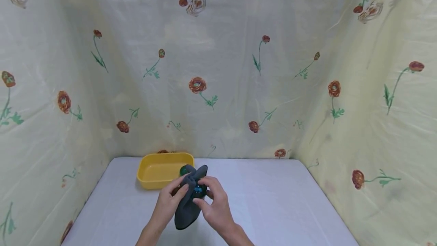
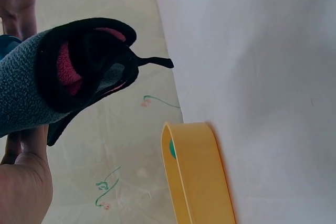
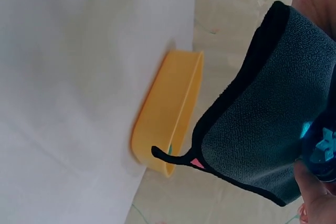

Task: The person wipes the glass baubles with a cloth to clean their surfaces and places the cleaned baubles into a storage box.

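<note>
Over the white table, my left hand (image 1: 169, 196) grips a grey terry cloth (image 1: 187, 215) with black edging, a pink reverse side and a small hanging loop (image 2: 157, 61). The cloth is bunched in the middle, its ends flaring above and below the fingers. My right hand (image 1: 216, 205) pinches a dark blue, glossy ball (image 1: 199, 191) between thumb and fingers. A light blue star shows on the ball (image 3: 324, 148) in the right wrist view. The cloth lies against the ball's side, partly covering it.
Behind the hands, at the back left of the table (image 1: 273, 196), stands a yellow tray (image 1: 146, 180). A green ball (image 1: 183, 170) sits at its right end, partly hidden by the cloth. Flower-patterned curtains (image 1: 225, 56) enclose the table at the back and sides.
</note>
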Available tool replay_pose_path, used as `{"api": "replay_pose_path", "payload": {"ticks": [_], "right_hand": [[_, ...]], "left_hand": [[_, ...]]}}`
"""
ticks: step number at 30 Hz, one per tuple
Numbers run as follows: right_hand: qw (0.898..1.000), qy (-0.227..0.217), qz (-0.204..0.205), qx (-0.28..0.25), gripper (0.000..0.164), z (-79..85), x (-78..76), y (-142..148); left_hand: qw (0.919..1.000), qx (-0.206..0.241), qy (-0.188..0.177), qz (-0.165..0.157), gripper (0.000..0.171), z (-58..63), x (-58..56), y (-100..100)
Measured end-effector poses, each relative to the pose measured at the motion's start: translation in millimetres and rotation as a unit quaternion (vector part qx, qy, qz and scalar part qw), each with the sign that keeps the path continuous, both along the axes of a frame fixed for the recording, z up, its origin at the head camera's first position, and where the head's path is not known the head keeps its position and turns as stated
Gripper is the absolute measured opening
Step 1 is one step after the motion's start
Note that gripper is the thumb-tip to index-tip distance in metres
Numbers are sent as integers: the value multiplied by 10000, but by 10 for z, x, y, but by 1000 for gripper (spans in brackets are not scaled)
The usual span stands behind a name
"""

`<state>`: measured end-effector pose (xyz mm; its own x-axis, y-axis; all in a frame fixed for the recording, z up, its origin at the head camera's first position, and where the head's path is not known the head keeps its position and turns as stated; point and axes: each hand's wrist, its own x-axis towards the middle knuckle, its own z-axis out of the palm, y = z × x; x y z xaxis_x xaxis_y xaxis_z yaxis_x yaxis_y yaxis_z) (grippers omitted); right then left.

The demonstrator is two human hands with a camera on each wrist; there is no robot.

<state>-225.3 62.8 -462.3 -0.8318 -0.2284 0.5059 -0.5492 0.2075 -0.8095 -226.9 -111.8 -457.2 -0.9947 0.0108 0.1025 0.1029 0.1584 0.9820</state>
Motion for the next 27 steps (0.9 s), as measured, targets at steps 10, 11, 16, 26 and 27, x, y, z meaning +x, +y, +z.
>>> {"api": "replay_pose_path", "payload": {"ticks": [10,11,16,26,27], "right_hand": [[9996,277,-69,88,49,-14,-5,-2],[9994,313,-79,119,49,-15,-7,-2],[9987,437,-105,237,48,-18,-15,-5],[9984,475,-193,249,53,-38,-13,-14],[9982,502,-216,266,53,-44,-13,-15]], "left_hand": [[10000,-19,-34,45,43,-7,-7,7],[10000,1,-9,28,42,-7,-8,6],[9999,69,95,-19,41,-13,-11,0],[10000,28,36,39,41,-29,-14,0],[10000,15,37,28,41,-32,-12,1]]}}
